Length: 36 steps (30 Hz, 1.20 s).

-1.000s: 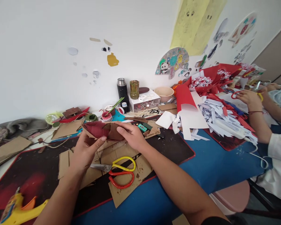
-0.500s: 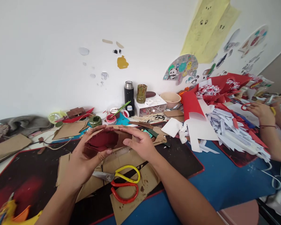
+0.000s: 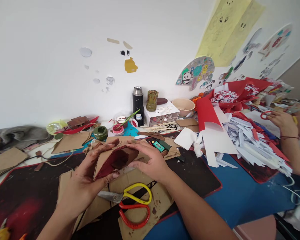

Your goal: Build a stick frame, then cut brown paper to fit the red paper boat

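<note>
Both hands hold a folded cardboard piece (image 3: pixel 106 163), tan outside and painted dark red inside, its hollow side facing me. My left hand (image 3: pixel 83 183) grips its left side, thumb along the lower edge and fingers behind; the fingertips are stained with dark red. My right hand (image 3: pixel 152 160) pinches the right side, fingers over the top and thumb at the opening. Below the hands, scissors (image 3: pixel 118 198) with one yellow and one red handle lie on flattened cardboard (image 3: pixel 156 200), which is spotted with brown paint.
Behind the hands stand a green paint jar (image 3: pixel 100 132), a pink-red paint jar (image 3: pixel 118 130), a black flask (image 3: pixel 137 103) and a beige bowl (image 3: pixel 183 106). Paper strips (image 3: pixel 250 143) are heaped at right, near another person's hand (image 3: pixel 282 121). A yellow tool (image 3: pixel 2 233) is cut off lower left.
The cardboard piece has been tilted and folded into a more angular shape, and sits slightly lower. Both hands keep hold of it. The view has shifted a little.
</note>
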{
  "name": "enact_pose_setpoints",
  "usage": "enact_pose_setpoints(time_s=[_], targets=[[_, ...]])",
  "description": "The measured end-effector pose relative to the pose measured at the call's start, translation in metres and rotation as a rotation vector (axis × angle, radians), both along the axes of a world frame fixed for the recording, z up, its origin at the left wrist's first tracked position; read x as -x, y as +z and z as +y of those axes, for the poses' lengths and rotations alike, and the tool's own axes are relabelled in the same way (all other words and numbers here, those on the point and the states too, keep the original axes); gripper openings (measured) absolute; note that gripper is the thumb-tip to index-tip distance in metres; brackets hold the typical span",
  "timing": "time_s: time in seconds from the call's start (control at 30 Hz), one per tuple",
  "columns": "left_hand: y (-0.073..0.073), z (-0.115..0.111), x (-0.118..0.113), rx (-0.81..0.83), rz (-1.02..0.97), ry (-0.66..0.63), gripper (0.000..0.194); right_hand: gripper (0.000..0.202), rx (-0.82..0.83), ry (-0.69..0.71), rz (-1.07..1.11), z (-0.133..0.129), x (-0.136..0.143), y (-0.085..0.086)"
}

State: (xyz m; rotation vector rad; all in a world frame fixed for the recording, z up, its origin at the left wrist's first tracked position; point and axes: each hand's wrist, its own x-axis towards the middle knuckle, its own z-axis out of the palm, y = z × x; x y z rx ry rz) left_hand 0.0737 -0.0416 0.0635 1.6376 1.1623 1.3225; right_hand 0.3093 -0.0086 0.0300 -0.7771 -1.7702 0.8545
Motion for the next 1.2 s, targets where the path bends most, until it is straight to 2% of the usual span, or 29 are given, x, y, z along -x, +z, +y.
enact_pose_setpoints(time_s=[0.3,0.5,0.67,0.87,1.03,1.2], targets=[[-0.019,0.009,-0.003,0.119,-0.214,0.048,0.073,0.052,0.084,-0.026,-0.007,-0.002,0.002,-0.003],[-0.027,0.012,-0.001,0.154,-0.255,0.034,0.077,0.047,0.074,-0.033,0.006,-0.001,0.002,-0.004],[-0.024,0.012,-0.006,0.174,-0.249,0.069,0.082,0.048,0.131,-0.074,0.022,-0.002,0.004,-0.002],[-0.021,0.008,-0.012,0.225,-0.135,0.094,0.081,0.047,0.193,-0.107,0.059,-0.002,0.004,-0.002],[-0.028,0.008,-0.016,0.263,-0.119,0.127,0.074,0.047,0.154,-0.099,0.023,0.000,0.004,-0.003],[-0.020,0.006,-0.020,0.232,-0.082,0.186,0.066,0.049,0.101,-0.086,-0.019,-0.001,0.004,-0.005]])
